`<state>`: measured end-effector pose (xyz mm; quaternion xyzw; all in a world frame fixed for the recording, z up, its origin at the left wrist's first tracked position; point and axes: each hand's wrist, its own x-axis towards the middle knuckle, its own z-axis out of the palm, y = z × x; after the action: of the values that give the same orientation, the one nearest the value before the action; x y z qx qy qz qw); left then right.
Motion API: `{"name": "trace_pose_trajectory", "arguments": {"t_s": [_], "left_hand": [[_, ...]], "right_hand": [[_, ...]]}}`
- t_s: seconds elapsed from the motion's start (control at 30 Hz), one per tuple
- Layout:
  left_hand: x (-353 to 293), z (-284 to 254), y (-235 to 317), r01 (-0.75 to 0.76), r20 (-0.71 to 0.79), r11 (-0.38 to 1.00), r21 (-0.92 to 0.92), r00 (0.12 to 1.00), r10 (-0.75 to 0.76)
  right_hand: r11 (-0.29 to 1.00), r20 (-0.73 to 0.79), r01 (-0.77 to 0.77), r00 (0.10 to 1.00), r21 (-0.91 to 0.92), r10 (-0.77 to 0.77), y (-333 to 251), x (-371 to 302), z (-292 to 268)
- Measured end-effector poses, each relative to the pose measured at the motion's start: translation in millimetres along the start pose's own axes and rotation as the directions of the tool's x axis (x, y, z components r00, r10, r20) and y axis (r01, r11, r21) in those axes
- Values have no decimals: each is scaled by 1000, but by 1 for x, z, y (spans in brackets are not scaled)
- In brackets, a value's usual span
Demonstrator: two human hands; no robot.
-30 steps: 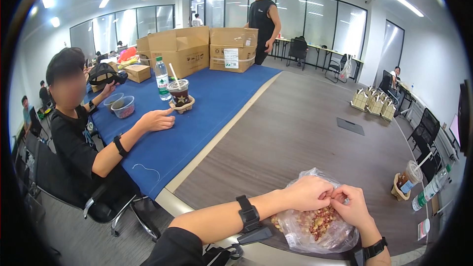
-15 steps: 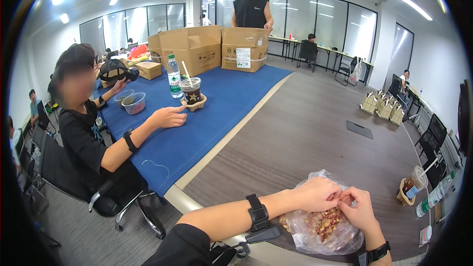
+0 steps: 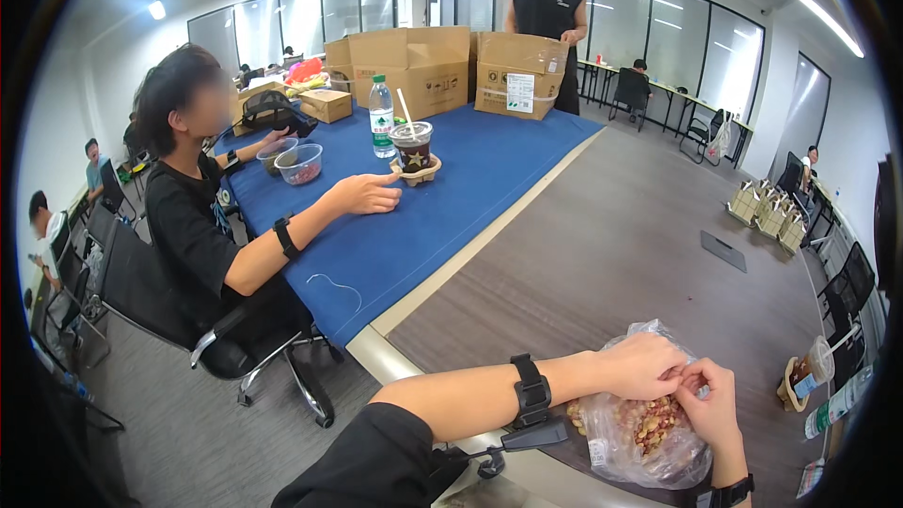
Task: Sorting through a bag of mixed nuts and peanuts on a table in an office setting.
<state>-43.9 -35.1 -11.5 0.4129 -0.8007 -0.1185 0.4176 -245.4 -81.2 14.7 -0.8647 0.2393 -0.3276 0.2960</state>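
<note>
A clear plastic bag [image 3: 644, 472] lies on the brown table close to me. Small red and yellowish pieces [image 3: 651, 431] that look like nuts fill it. My left hand [image 3: 641, 364] reaches over the bag from the left, with its fingers closed in a pinch. Coming up from the right, my right hand [image 3: 711, 403] is closed too, its fingertips meeting those of the left above the bag's contents. Whatever sits between the fingertips is too small or hidden to name. Each wrist carries a black strap.
At the right edge stand an iced drink [image 3: 811, 367] in a carrier and a plastic bottle [image 3: 840, 403]. A dark flat pad [image 3: 723, 251] lies farther off. Left, a seated person reaches across a blue cloth [image 3: 451, 216] towards another drink [image 3: 412, 148]. Cardboard boxes [image 3: 414, 71] stand behind.
My view has swung left, so the surroundings appear farther right. Both hands stay together over the bag, fingers pinched. The seated person's head has turned towards the boxes.
</note>
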Motion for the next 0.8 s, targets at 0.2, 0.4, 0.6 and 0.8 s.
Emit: {"name": "trace_pose_trajectory", "arguments": {"t_s": [0.2,0.4,0.6,0.8], "left_hand": [[2,-2,2,7,-1,1000,-8,1000,-7],[2,-4,3,2,0,1000,-4,1000,-2],[2,-5,3,13,9,1000,0,1000,-13],[4,-3,3,30,-18,998,-55,999,-31]], "right_hand": [[1000,-24,10,1000,-11,-10,-1,2,-1],[1000,-38,16,999,-24,-17,-1,2,-2],[999,-74,19,997,-42,-22,-4,3,-2],[1000,-108,-18,994,7,19,-3,1,-3]]}}
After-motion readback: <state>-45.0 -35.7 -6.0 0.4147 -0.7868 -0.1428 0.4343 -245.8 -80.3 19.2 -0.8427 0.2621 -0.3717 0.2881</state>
